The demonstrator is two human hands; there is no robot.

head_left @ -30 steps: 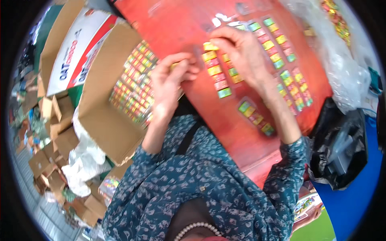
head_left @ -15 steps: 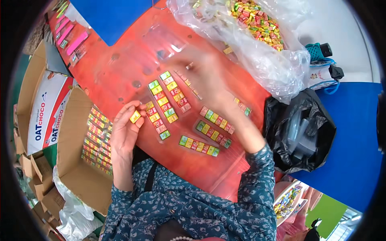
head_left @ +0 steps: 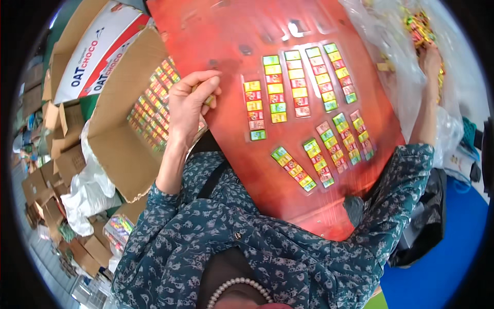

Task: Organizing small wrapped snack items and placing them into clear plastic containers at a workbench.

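My left hand [head_left: 193, 100] is held over the table's left side, its fingers pinched on a small yellow wrapped sweet [head_left: 208, 101], mostly hidden by the fingers. Far to the right, my right hand [head_left: 431, 57] reaches into a clear plastic bag [head_left: 406, 85] and touches the heap of loose wrapped sweets [head_left: 418, 28]; its fingertips are hidden among them. Between the hands lie several narrow clear trays, each holding a row of red, yellow and green sweets. The leftmost tray [head_left: 254, 110] is nearest my left hand.
The trays lie on a red tabletop [head_left: 231, 154]. An open cardboard box [head_left: 116, 149] at the left holds many filled rows [head_left: 154, 108]. A white plastic bag [head_left: 90, 198] and more cartons stand beyond it. A black bag [head_left: 429, 216] hangs at the right edge of the table.
My right hand has moved from above the trays to the bag of sweets at the far right. My left hand still pinches its sweet. The whole view has turned, shifting the trays rightward.
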